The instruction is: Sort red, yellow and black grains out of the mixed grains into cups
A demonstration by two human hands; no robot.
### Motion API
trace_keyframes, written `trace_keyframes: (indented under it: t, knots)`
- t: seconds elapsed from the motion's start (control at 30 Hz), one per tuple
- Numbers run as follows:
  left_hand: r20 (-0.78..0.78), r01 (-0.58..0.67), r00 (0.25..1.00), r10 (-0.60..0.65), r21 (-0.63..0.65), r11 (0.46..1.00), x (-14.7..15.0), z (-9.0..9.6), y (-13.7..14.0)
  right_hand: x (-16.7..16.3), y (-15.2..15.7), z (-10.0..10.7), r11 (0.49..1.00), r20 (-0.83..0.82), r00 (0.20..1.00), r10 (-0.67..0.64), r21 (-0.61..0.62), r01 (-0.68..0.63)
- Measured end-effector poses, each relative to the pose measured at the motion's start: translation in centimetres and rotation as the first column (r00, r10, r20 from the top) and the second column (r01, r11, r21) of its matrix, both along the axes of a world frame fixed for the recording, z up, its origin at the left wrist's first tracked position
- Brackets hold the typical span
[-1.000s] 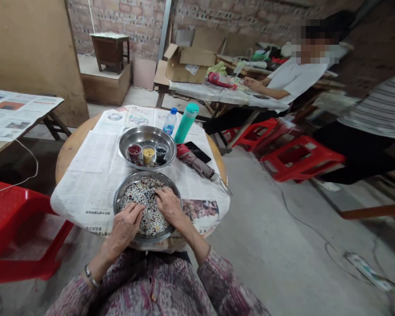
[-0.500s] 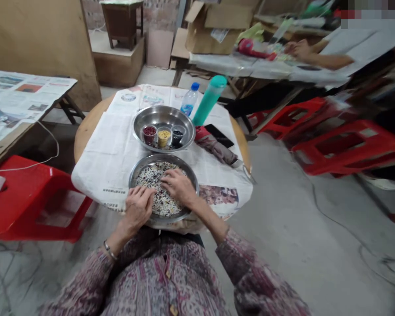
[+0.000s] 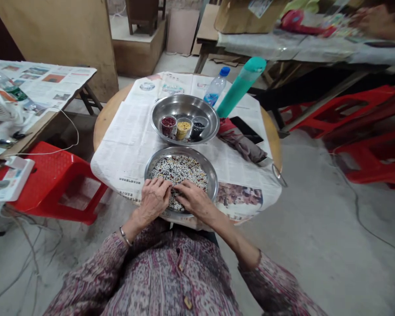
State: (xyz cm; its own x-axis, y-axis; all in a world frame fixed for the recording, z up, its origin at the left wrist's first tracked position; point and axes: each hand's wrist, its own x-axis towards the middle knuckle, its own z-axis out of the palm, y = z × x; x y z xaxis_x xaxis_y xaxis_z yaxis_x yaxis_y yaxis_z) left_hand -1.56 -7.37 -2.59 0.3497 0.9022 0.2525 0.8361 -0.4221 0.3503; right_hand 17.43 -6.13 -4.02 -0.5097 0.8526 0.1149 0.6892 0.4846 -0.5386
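Over the near rim of a steel basin point(image 3: 214, 175) my two hands almost meet, their fingertips close together. Mixed white, black, yellow and dark red grains point(image 3: 179, 169) cover the basin's bottom. My left hand point(image 3: 154, 197) has its fingers curled with the thumb against them; what it holds, if anything, is hidden. My right hand point(image 3: 195, 199) bends its fingers and thumb in a pinch at the grains, and anything in it is too small to name. Behind, a second steel basin point(image 3: 184, 102) holds clear cups of red beans point(image 3: 168, 123), yellow kernels point(image 3: 183, 126) and black beans point(image 3: 198, 127).
Newspaper point(image 3: 118, 153) covers the round table. A water bottle point(image 3: 216, 86), a teal tumbler point(image 3: 240, 87), a folded umbrella point(image 3: 243, 142) and a phone point(image 3: 246, 129) lie or stand right. A red stool point(image 3: 57, 184) bears a power strip point(image 3: 15, 177). A person's hands point(image 3: 375, 22) work beyond.
My right hand has drawn back toward me from the middle of the grains and now nearly meets my left hand at the near rim. The view has tilted down and swung left.
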Motion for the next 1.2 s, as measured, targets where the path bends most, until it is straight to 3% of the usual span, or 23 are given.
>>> trace_keyframes:
  t: [0.1, 0.17, 0.27, 0.37, 0.43, 0.5, 0.67, 0.77, 0.87, 0.93, 1.03, 1.13, 1.2]
  knots:
    - [0.03, 0.031, 0.999, -0.031, -0.012, 0.999, -0.4, 0.7, -0.1, -0.6, 1.1, -0.1, 0.998, -0.115, 0.992, -0.054, 0.023, 0.057]
    - [0.045, 0.136, 0.99, -0.134, -0.055, 0.989, -0.6, 1.5, -0.3, 0.0, 2.0, 0.0, 0.983, -0.153, 0.977, -0.147, 0.09, 0.162]
    - [0.011, 0.36, 0.93, -0.366, -0.21, 0.909, -0.4, 2.3, -0.3, 1.7, 2.4, 0.0, 0.948, -0.172, 0.957, -0.235, 0.176, 0.265]
    - [-0.048, 0.463, 0.86, -0.508, -0.346, 0.816, 0.3, 2.5, 0.4, 3.0, 1.4, -0.2, 0.926, -0.187, 0.941, -0.281, 0.206, 0.317]
    - [-0.093, 0.451, 0.852, -0.515, -0.366, 0.814, 0.6, 2.4, 1.3, 3.3, 0.3, -0.5, 0.921, -0.182, 0.939, -0.291, 0.21, 0.327]
    - [-0.145, 0.388, 0.879, -0.453, -0.335, 0.859, 0.6, 2.4, 2.5, 3.2, -0.7, -0.8, 0.922, -0.178, 0.94, -0.29, 0.209, 0.324]
    - [-0.199, 0.201, 0.954, -0.223, -0.122, 0.972, 0.8, 2.7, 5.8, 1.9, -1.9, -1.1, 0.908, -0.206, 0.919, -0.337, 0.188, 0.375]
    - [-0.232, 0.173, 0.956, -0.18, -0.048, 0.984, 2.4, 2.3, 7.7, 1.0, -1.8, -1.2, 0.859, -0.29, 0.86, -0.42, 0.178, 0.48]
    - [-0.256, 0.14, 0.954, -0.153, -0.07, 0.988, 4.8, 1.5, 9.2, 0.2, -1.8, -1.3, 0.784, -0.379, 0.775, -0.507, 0.172, 0.597]
    - [-0.241, 0.163, 0.953, -0.182, -0.097, 0.982, 6.4, 1.1, 9.8, -0.1, -1.8, -1.5, 0.756, -0.429, 0.738, -0.521, 0.169, 0.632]
    - [-0.189, 0.295, 0.929, -0.318, -0.139, 0.945, 7.9, 0.7, 9.8, -0.2, -1.9, -1.9, 0.71, -0.541, 0.666, -0.513, 0.169, 0.683]
    - [-0.099, 0.477, 0.862, -0.498, -0.175, 0.861, 8.0, 0.1, 9.2, -0.1, -1.9, -2.3, 0.652, -0.613, 0.591, -0.525, 0.157, 0.742]
    - [-0.044, 0.565, 0.812, -0.582, -0.196, 0.802, 7.5, -0.4, 8.6, -0.1, -1.9, -2.5, 0.647, -0.617, 0.579, -0.533, 0.145, 0.749]
